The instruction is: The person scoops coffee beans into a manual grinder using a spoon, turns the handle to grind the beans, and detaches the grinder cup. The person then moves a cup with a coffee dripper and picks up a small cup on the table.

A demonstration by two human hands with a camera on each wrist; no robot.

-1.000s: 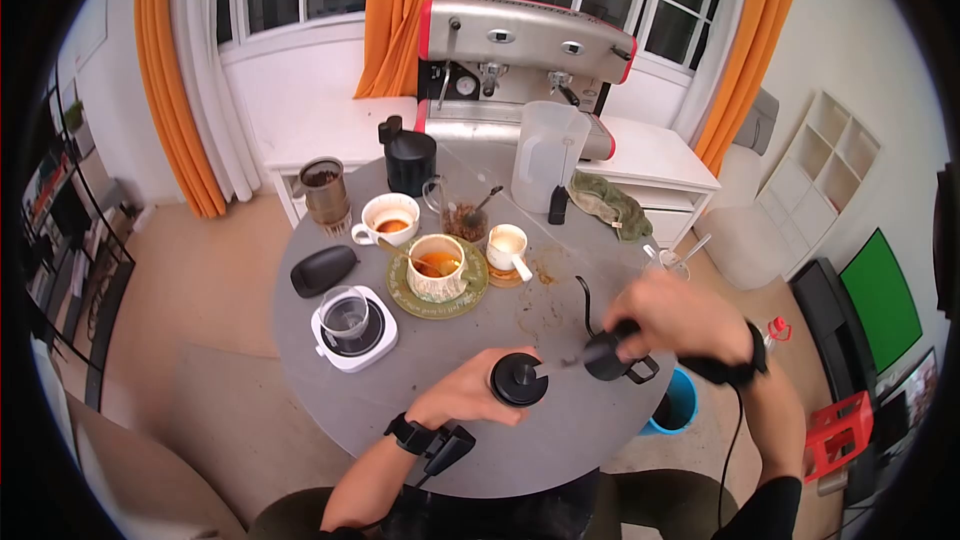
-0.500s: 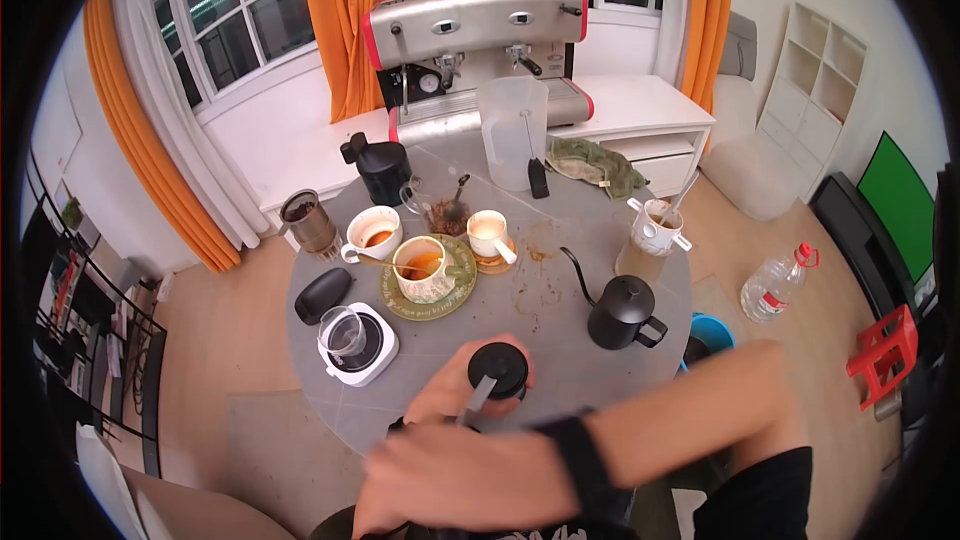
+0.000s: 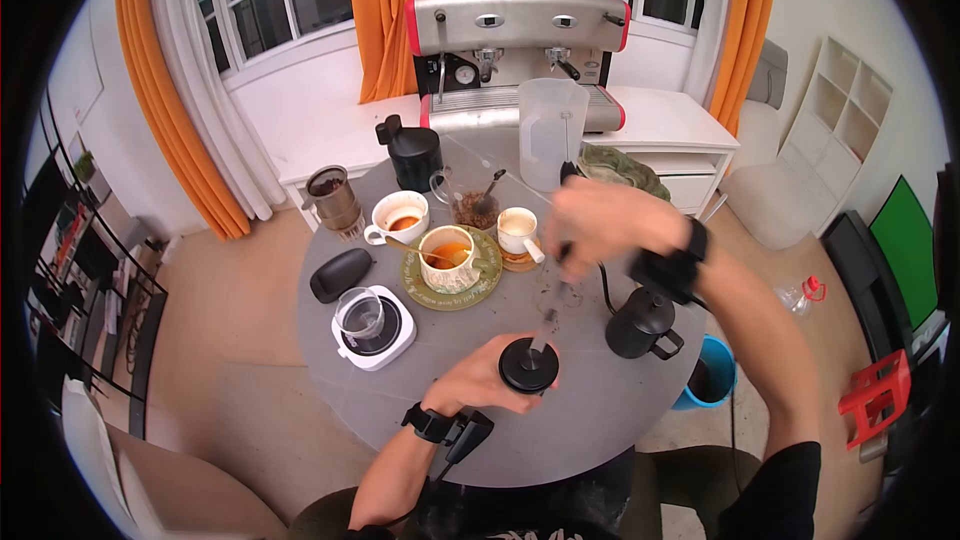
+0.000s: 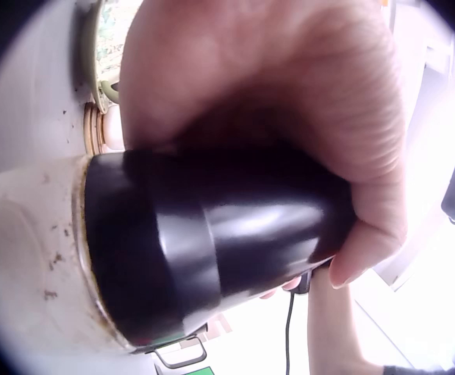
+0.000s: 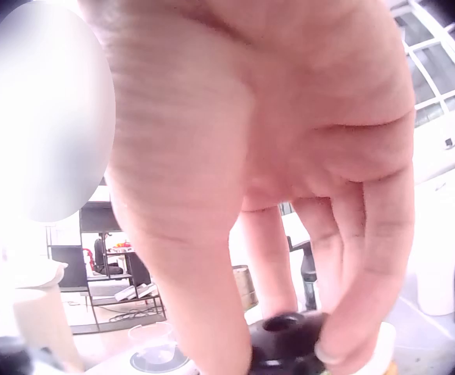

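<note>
While aloft, right fingers (image 5: 387, 234) downward.

We see a black top (image 3: 520, 502) with pale lettering (image 3: 545, 535) low on its front; its right sleeve (image 3: 775, 490) is black and short. Dark olive trousers (image 3: 682, 465) show below. We count 2 black wristbands: the left wristband (image 3: 430, 424) carries 1 angular black device (image 3: 468, 435), while the right wristband (image 3: 678, 265) looks bulky and slightly blurred. We also notice 1 thin dark cable (image 4: 290, 336) by the right wrist.
</note>
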